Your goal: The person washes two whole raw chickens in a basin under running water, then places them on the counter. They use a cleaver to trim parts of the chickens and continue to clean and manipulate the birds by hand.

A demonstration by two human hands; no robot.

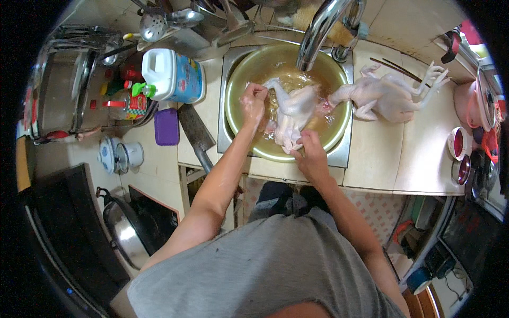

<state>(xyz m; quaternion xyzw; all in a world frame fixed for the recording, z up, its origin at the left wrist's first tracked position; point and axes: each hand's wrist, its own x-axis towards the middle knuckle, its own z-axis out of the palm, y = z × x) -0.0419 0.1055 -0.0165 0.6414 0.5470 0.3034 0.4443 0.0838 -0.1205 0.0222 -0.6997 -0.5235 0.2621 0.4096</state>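
Note:
A plucked raw bird, apparently a chicken, (298, 105) lies in cloudy water in a large greenish basin (260, 150) set in the metal sink. At the basin's left, my left hand (253, 101) has its fingers closed at the end of one of the bird's limbs. My right hand (310, 149) pinches the bird's near end, low in the basin. On the counter to the right lies a second plucked bird (383, 95), its feet pointing right and its neck hanging over the basin's rim.
A chrome faucet (314, 35) overhangs the basin. Left of the sink are a cleaver (197, 131), a purple plastic box (167, 127) and a white detergent jug (161, 73). Two dark sticks (397, 69) lie behind the second bird. Small bowls of red liquid (458, 143) stand far right.

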